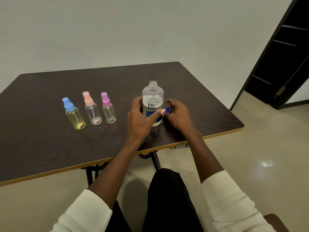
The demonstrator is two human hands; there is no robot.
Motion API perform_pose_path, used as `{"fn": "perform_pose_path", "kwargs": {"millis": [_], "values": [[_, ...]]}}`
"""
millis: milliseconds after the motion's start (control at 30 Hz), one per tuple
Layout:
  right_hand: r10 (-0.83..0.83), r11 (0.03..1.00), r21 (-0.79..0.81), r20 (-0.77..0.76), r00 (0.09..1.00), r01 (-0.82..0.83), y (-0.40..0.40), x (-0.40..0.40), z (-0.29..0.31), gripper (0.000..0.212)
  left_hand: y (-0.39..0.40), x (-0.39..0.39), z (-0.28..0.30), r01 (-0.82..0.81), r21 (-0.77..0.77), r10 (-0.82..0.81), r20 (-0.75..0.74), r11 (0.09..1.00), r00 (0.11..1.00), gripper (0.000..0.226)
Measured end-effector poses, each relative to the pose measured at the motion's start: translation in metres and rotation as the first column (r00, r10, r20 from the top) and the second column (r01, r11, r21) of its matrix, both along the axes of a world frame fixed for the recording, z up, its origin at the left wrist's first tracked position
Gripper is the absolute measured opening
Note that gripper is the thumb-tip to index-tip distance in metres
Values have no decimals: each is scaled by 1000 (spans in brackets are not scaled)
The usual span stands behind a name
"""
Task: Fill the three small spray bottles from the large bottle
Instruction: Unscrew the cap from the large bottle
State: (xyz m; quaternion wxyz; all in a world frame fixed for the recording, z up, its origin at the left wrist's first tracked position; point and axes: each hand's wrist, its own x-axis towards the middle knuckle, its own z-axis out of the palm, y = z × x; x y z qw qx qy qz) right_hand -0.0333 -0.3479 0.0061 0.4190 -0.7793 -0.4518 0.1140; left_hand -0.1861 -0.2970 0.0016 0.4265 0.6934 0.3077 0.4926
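A: What does the big bottle [152, 102] say?
B: "re-nu", under small print reading Bausch + Lomb. Its neck is uncapped.
A: The hands?
B: Left hand [139, 117] wraps the bottle; right hand [177, 113] just beside it pinches a blue cap [166, 110].
A: The sprayers?
B: Left of the bottle on the dark table [50, 148]: blue-topped [73, 113], pink [92, 108], purple [108, 108]. White wall beyond it.

The surface [50, 131] is dark matt wood grain; 3 small spray bottles [93, 113] and the large bottle [153, 96] are clear glossy plastic; floor [250, 156] tiles shine.
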Motion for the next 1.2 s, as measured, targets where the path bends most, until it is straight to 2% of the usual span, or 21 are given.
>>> {"fn": "perform_pose_path", "kwargs": {"millis": [200, 300, 400, 500, 600, 667, 733, 900, 1000, 1100, 1200], "values": [[20, 1000, 9, -53, 998, -20, 2, 2, -3, 62, -1, 0, -1, -9, 9, 9, 1, 1000, 1000, 75], [8, 998, 68, -62, 998, -3, 0, 1, -4, 61, -1, 0, -2, 9, -4, -9, 9, 1000, 1000, 75], [-47, 970, 236, -68, 997, 62, -5, -3, -1, 50, 0, -2, -3, 12, -12, -12, 20, 1000, 1000, 76], [-52, 894, 439, -98, 994, 90, -13, -17, 7, 40, -2, -3, -1, -49, -4, 49, 61, 999, 997, 78], [10, 815, 573, -164, 986, 87, -16, -36, 15, 33, -7, -4, -1, -162, 46, 149, 205, 986, 967, 50], [90, 818, 573, -213, 973, 50, -15, -48, 18, 50, -9, -8, 1, -267, 69, 235, 305, 961, 923, 33], [162, 838, 545, -235, 958, -8, -12, -58, 19, 68, -9, -13, 4, -345, 71, 300, 353, 936, 886, 27], [198, 837, 544, -222, 955, -47, -2, -72, 18, 83, -5, -38, 4, -471, 89, 419, 335, 878, 844, 26], [171, 847, 530, -222, 960, -29, 4, -73, 19, 85, -3, -56, 4, -525, 116, 476, 292, 843, 830, 36], [159, 857, 514, -225, 961, -21, 9, -72, 19, 78, 4, -65, 5, -578, 100, 550, 213, 810, 808, 47], [175, 861, 508, -226, 958, -37, 13, -72, 18, 75, 8, -66, 6, -595, 94, 578, 159, 798, 801, 49]]}}
